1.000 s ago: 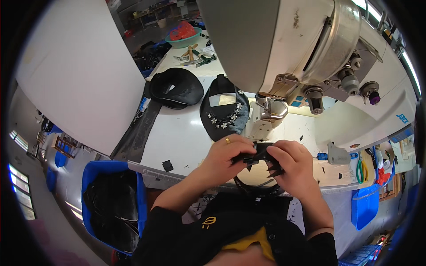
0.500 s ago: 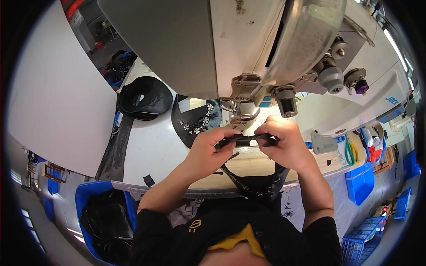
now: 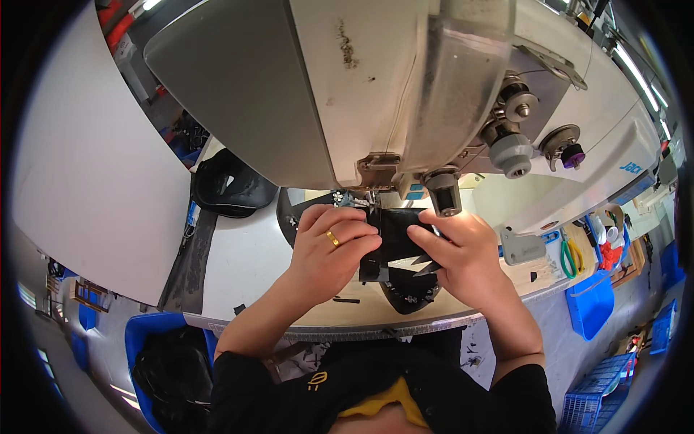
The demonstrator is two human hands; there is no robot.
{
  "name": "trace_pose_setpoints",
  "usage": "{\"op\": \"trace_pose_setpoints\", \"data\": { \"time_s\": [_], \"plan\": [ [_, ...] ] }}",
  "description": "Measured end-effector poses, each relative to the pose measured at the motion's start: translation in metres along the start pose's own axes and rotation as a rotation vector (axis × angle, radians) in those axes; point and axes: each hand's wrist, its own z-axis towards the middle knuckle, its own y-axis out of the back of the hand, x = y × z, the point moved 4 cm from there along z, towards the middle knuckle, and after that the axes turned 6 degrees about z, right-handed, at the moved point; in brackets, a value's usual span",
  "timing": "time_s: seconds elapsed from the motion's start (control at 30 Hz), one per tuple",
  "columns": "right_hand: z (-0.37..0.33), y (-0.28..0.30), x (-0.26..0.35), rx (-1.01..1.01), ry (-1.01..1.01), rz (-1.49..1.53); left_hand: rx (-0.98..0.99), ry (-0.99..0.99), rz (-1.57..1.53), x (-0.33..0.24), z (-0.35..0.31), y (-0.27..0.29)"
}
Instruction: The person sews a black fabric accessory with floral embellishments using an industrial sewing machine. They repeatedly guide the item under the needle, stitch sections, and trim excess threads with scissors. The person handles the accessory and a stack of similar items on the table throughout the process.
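My left hand (image 3: 334,242), a gold ring on one finger, has its fingers together on a narrow black strip (image 3: 371,269) just left of the needle area. My right hand (image 3: 463,249) has its fingertips on the right edge of a black piece (image 3: 405,242) lying under the sewing machine head (image 3: 376,163). Two dark pointed blades, apparently of small thread snips (image 3: 425,265), stick out from under my right palm. Near me hangs a black part with small shiny decorations (image 3: 410,296). Partly behind my left hand lies a black piece with white flowers (image 3: 288,217).
A rounded black shell-like item (image 3: 233,184) lies at the left of the table. A blue bin (image 3: 134,347) with black pieces stands lower left. Green and yellow-handled scissors (image 3: 571,257) lie at right, near a blue tray (image 3: 591,307). A black scrap (image 3: 347,300) lies on the front edge.
Both hands have moved from holding a small black piece up before the machine to pressing pieces flat by the needle. The blades now show at my right hand. The view has shifted slightly.
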Motion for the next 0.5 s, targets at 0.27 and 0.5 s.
{"op": "trace_pose_setpoints", "data": {
  "time_s": [0.27,0.5],
  "plan": [
    [0.004,-0.006,-0.017,-0.031,-0.016,0.108,0.134,0.103,0.01,0.0,0.008,0.001],
    [0.008,-0.007,-0.021,-0.015,-0.021,0.121,0.11,0.12,0.045,0.002,0.006,0.0]
  ]
}}
